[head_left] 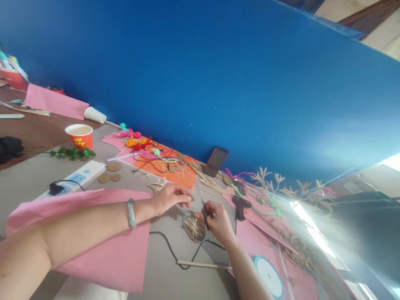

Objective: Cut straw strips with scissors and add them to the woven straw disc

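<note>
My right hand (218, 221) is closed around a pair of dark-handled scissors (203, 208) whose blades point up and away. Just below the scissors sits a small round clear dish (194, 227) holding cut straw pieces. My left hand (170, 196), with a pale green bangle on the wrist, reaches over a pink paper sheet (118, 254); its fingers pinch together beside the scissor blades, and what they hold is too thin to make out.
A blue wall panel (218, 83) backs the table. An orange sheet (162, 166) carries coloured pipe cleaners and cords. A phone (215, 160) leans on the wall. A red paper cup (79, 135), white power strip (78, 177), cardboard discs, black cable and wooden stick (203, 264) lie around.
</note>
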The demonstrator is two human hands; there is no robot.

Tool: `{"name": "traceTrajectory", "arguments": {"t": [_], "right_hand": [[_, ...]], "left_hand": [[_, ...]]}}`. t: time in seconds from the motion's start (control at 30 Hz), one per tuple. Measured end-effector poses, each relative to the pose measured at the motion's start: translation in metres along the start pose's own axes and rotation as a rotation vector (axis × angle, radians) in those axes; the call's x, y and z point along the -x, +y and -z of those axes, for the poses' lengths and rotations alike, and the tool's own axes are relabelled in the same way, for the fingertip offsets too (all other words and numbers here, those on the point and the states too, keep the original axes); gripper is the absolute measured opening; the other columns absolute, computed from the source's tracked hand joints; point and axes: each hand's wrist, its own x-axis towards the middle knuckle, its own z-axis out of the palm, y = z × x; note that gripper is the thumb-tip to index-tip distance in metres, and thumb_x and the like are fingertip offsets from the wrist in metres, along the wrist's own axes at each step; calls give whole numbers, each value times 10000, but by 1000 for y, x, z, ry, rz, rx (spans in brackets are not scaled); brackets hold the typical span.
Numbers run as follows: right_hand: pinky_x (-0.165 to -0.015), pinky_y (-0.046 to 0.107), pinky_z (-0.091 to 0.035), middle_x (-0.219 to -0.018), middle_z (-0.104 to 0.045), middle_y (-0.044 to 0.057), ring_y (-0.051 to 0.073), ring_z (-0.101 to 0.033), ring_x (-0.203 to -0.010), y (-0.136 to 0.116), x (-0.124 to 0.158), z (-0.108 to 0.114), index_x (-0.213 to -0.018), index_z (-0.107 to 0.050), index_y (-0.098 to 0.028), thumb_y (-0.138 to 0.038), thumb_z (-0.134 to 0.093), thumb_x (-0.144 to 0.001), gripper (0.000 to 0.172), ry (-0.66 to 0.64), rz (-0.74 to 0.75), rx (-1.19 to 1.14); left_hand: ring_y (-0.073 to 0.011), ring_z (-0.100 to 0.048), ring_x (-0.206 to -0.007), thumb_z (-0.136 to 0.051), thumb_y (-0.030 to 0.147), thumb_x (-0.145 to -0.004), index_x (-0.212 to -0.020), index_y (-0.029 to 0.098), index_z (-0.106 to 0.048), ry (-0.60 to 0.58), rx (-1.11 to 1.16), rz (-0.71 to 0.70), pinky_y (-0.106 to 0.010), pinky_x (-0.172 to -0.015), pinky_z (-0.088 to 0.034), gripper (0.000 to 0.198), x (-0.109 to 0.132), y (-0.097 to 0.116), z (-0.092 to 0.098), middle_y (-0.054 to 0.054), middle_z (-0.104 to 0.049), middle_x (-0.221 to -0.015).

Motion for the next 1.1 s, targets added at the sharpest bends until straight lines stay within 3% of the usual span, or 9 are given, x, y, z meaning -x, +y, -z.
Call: {"name": "traceTrajectory", "arguments": {"t": [0.2,0.4,0.67,0.8,1.1], "right_hand": [[-502,219,-321,-503,-492,-22,122,-419,-546,-5,-1,3,-545,-523,-187,-446,-651,-659,310,-10,7,12],[-497,219,-316,-499,-487,-20,120,-412,-539,-5,-1,3,-533,-511,-189,-461,-655,-661,333,-7,15,10],[-527,234,-331,-502,-469,-21,132,-421,-557,-9,0,3,-530,-513,-191,-444,-654,-679,326,17,12,25],[-558,243,-347,-522,-479,-18,137,-429,-580,-10,1,3,-535,-501,-192,-431,-655,-684,321,6,8,32],[-530,236,-345,-507,-494,-18,129,-427,-557,-15,1,5,-526,-523,-189,-415,-669,-671,306,9,15,-13]], "left_hand": [[-153,-667,-703,-741,283,-664,-853,110,-690,18,74,33,-267,-665,-481,261,0,-1,-2,-87,-711,-854],[-182,-682,-757,-778,293,-626,-889,97,-665,9,126,56,-309,-741,-511,347,-2,-6,-2,-100,-708,-862],[-155,-677,-669,-715,348,-720,-984,119,-535,27,97,49,-280,-640,-516,393,2,-1,-3,-105,-709,-847],[-140,-667,-606,-691,369,-741,-895,140,-482,16,73,38,-256,-573,-501,346,3,1,-2,-110,-713,-861],[-150,-658,-562,-755,381,-653,-786,108,-595,-11,0,54,-243,-530,-494,343,1,-4,-1,-83,-704,-724]]}}
